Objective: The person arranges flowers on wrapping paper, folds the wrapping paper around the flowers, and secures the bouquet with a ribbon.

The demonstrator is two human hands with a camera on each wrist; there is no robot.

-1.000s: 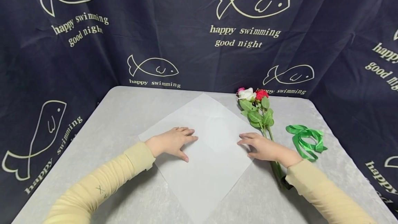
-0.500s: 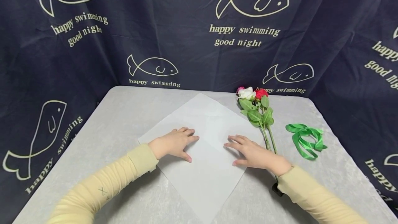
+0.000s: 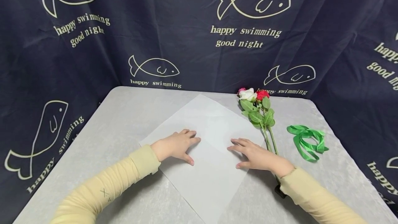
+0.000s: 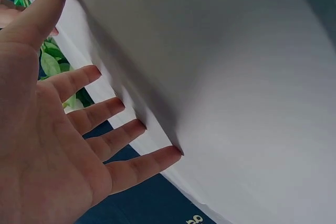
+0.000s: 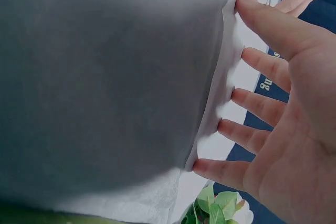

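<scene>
A white sheet of paper lies flat on the table, turned so that one corner points toward me. My left hand rests on its left side, fingers spread; in the left wrist view the fingertips touch the sheet. On the right side of the paper my right hand lies with its fingers apart, and the right wrist view shows its fingertips touching the white surface. Neither hand holds anything. Partly behind the right hand and wrist are the stems of a bunch of roses with white, red and pink blooms.
A loosely coiled green ribbon lies right of the roses. Beside the right cuff sits a small black object, partly hidden. The grey table backs onto a dark blue curtain printed with fish.
My right hand has moved left and slightly nearer, further onto the paper. The sheet's near corner has shifted to the right. The left hand has moved only slightly.
</scene>
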